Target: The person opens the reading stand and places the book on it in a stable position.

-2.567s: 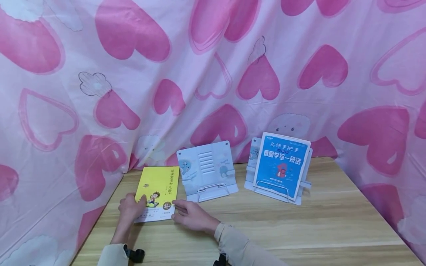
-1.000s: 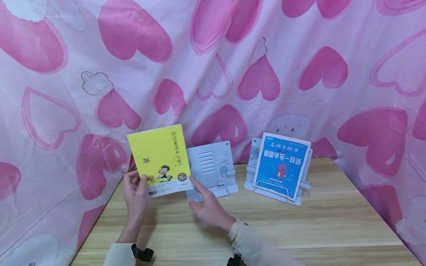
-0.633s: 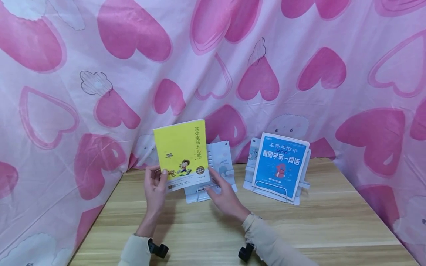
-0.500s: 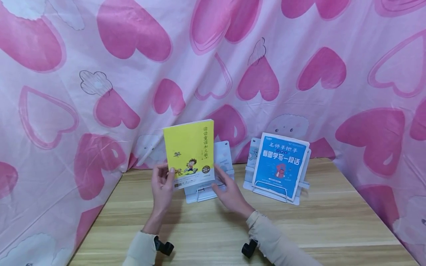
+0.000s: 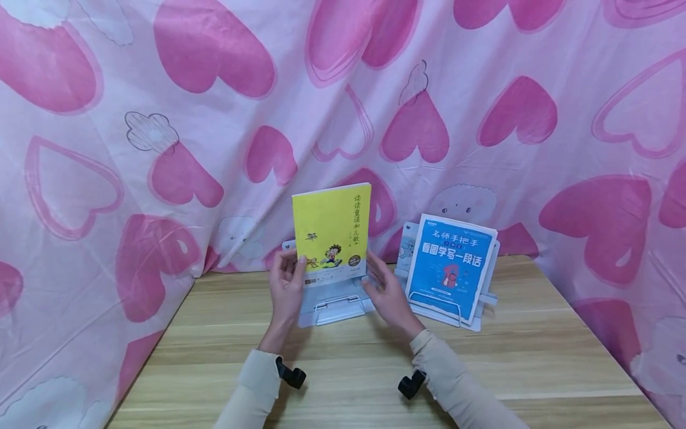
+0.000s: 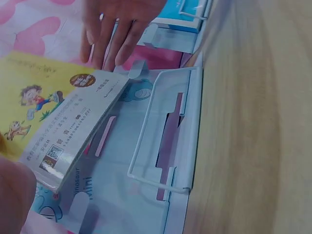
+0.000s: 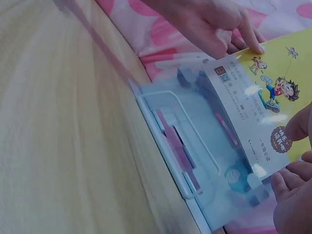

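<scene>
My left hand [image 5: 286,290] grips a yellow book [image 5: 329,223] by its lower left corner, thumb on the front cover and fingers behind. The book is held upright, leaning slightly back, in front of a pale blue book stand [image 5: 334,304]. At the book's right edge is my right hand [image 5: 390,295], its fingers fairly straight and alongside the edge. In the left wrist view the right palm [image 6: 124,12] faces the book with fingers extended. The book's bottom edge sits above the stand's wire holder [image 6: 139,141]. Most of the stand's back plate is hidden in the head view.
A second book stand [image 5: 407,238] to the right bears a blue book [image 5: 450,262] behind its wire holder. Both stands are on a wooden table [image 5: 348,369]. A pink heart-print cloth [image 5: 343,107] hangs behind the table and along its sides.
The yellow book was lying on the table left of the nearer stand. It has been lifted, tilted up and carried right, in front of that stand, both hands moving with it.
</scene>
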Motion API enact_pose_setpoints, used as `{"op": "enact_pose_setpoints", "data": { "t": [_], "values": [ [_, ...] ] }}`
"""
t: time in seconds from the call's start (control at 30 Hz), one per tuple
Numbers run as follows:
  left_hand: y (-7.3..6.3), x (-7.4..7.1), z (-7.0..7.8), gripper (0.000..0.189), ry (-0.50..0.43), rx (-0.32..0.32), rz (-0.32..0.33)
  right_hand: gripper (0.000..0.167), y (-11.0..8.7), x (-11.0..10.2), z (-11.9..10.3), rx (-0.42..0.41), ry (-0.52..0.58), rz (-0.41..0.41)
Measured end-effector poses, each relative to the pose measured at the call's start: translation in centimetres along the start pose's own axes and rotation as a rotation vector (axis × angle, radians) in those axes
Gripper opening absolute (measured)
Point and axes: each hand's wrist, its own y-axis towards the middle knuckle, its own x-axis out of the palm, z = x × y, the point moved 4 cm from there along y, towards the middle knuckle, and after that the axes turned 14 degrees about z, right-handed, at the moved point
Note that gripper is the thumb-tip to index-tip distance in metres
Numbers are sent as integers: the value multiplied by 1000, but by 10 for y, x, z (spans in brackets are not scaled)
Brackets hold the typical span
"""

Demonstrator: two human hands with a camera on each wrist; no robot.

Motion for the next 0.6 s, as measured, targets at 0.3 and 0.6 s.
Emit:
{"op": "enact_pose_setpoints", "data": {
  "t": [0.3,0.6],
  "values": [
    [5,-4,-9,25,47,-30,38,68,4,-5,1,-38,34,13],
    [6,-18,-12,24,162,-66,25,67,3,-4,7,-9,8,-26]
  ]
}}
